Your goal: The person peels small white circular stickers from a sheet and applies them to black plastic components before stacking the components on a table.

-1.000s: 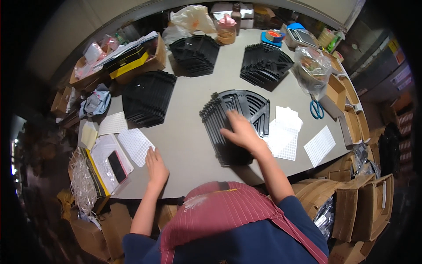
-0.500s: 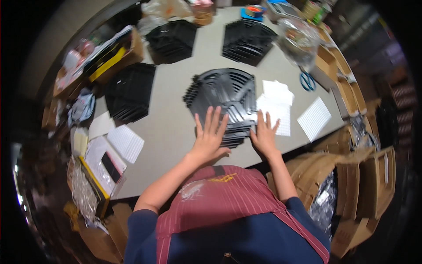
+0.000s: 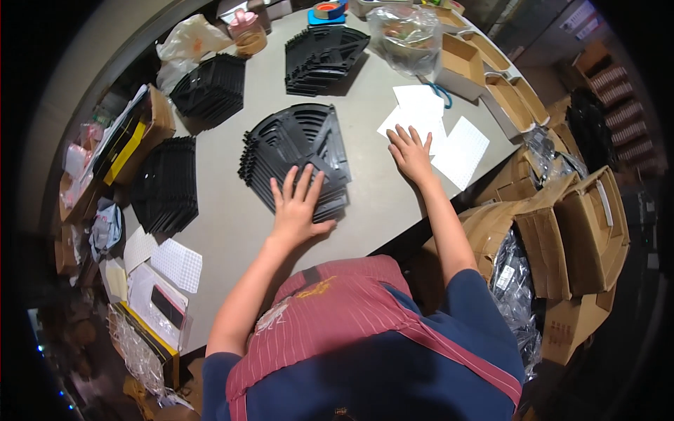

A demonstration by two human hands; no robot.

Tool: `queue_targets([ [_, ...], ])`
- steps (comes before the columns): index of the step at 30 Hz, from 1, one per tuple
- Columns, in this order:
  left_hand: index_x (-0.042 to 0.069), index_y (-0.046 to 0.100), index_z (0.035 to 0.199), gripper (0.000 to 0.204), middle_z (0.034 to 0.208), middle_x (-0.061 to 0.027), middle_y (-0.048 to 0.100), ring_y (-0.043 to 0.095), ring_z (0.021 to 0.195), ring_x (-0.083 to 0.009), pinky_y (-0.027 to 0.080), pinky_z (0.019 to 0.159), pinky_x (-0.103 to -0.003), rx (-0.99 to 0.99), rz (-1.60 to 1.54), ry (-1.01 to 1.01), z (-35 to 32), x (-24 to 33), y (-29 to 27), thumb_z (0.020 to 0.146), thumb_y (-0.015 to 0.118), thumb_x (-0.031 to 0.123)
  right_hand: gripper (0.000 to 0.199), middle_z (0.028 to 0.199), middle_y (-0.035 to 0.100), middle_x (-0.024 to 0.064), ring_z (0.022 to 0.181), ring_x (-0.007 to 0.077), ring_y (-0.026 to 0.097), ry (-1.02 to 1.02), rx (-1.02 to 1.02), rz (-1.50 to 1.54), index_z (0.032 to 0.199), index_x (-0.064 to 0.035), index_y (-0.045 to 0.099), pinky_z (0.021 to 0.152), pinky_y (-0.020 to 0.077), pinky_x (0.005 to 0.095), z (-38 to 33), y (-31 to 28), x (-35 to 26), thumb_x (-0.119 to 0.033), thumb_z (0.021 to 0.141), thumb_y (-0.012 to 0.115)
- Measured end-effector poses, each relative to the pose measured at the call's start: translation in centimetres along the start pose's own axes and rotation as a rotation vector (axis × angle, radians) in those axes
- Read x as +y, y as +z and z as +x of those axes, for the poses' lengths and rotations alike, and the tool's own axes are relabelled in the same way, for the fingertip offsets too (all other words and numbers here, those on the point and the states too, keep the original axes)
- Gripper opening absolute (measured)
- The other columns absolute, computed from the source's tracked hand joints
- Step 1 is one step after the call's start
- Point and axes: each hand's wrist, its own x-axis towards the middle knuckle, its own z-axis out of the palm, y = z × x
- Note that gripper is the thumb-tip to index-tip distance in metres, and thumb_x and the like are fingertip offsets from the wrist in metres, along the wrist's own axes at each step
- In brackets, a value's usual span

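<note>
A stack of black slotted plastic parts [image 3: 295, 144], fan-shaped and slightly fanned out at its left edge, lies in the middle of the grey table. My left hand [image 3: 298, 207] rests with spread fingers on the near part of this stack. To the right, my right hand [image 3: 411, 154] reaches over white sheets [image 3: 421, 112] that lie overlapped, its fingers stretched out at their near edge. Beside it is another white sheet with a grid of small labels [image 3: 463, 147]. Nothing is gripped in either hand.
More black stacks stand at the far middle [image 3: 323, 59], far left [image 3: 210, 88] and left [image 3: 167, 186]. Blue-handled scissors [image 3: 441, 95] lie partly under the sheets. Open cardboard trays [image 3: 460, 67] line the right edge, near a bagged bowl [image 3: 404, 42]. A phone [image 3: 167, 306] lies at left.
My right hand has left the black stack and moved right to the white sheets. My left hand stays on the stack. The whole view has shifted, so the table's things appear further left.
</note>
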Motion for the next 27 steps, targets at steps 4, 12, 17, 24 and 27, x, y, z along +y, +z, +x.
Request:
queue_targets([
  [4, 0.006, 0.034, 0.157, 0.124, 0.166, -0.0197, 0.023, 0.012, 0.155, -0.0438, 0.002, 0.114, -0.078, -0.069, -0.006, 0.063, -0.4, -0.5, -1.1, 0.060, 0.086, 0.062, 0.051, 0.151, 0.053, 0.0103, 0.143, 0.0384, 0.041, 0.124, 0.204, 0.163, 0.142, -0.0160, 0.056, 0.116, 0.0138, 0.0729, 2.9, -1.1, 4.5, -0.037, 0.096, 0.062],
  [12, 0.005, 0.037, 0.154, 0.117, 0.164, -0.0193, 0.027, 0.019, 0.151, -0.0474, 0.011, 0.117, -0.074, 0.012, 0.001, 0.106, -2.0, -0.7, -0.3, 0.060, 0.091, 0.048, 0.091, 0.152, 0.043, 0.0219, 0.145, 0.0384, 0.035, 0.771, -0.048, 0.074, 0.155, -0.0074, 0.033, 0.117, 0.0147, 0.0692, 5.6, -3.4, 5.8, -0.040, 0.083, 0.078],
  [17, 0.002, 0.033, 0.156, 0.113, 0.165, -0.0212, 0.024, 0.015, 0.153, -0.0484, 0.006, 0.117, -0.074, -0.045, 0.078, 0.094, -2.4, 0.5, -1.5, 0.067, 0.087, 0.048, 0.052, 0.121, 0.064, 0.0163, 0.113, 0.0318, 0.062, 0.612, 0.258, 0.515, 0.133, -0.0057, 0.059, 0.097, 0.0484, 0.0443, 3.1, -3.1, 5.8, -0.007, 0.082, 0.068],
  [24, 0.000, 0.032, 0.156, 0.090, 0.165, -0.0276, 0.020, 0.013, 0.152, -0.0525, 0.005, 0.118, -0.071, 0.000, -0.007, 0.090, 0.0, 4.4, -8.6, 0.083, 0.076, 0.029, 0.019, 0.082, 0.067, 0.0097, 0.085, 0.0292, 0.065, -0.169, 0.193, 0.352, 0.084, -0.0035, 0.071, 0.094, 0.0510, 0.0419, 0.5, -16.8, -8.4, 0.000, 0.069, 0.060],
  [27, 0.000, 0.035, 0.155, 0.088, 0.163, -0.0261, 0.026, 0.019, 0.152, -0.0494, 0.011, 0.120, -0.067, 0.101, -0.002, 0.188, 2.9, 7.0, -12.9, 0.082, 0.078, 0.025, 0.005, 0.072, 0.065, 0.0065, 0.081, 0.0268, 0.063, -0.586, 0.086, 0.280, 0.069, -0.0059, 0.066, 0.111, 0.0434, 0.0455, 0.2, -21.2, -12.8, -0.005, 0.065, 0.063],
])
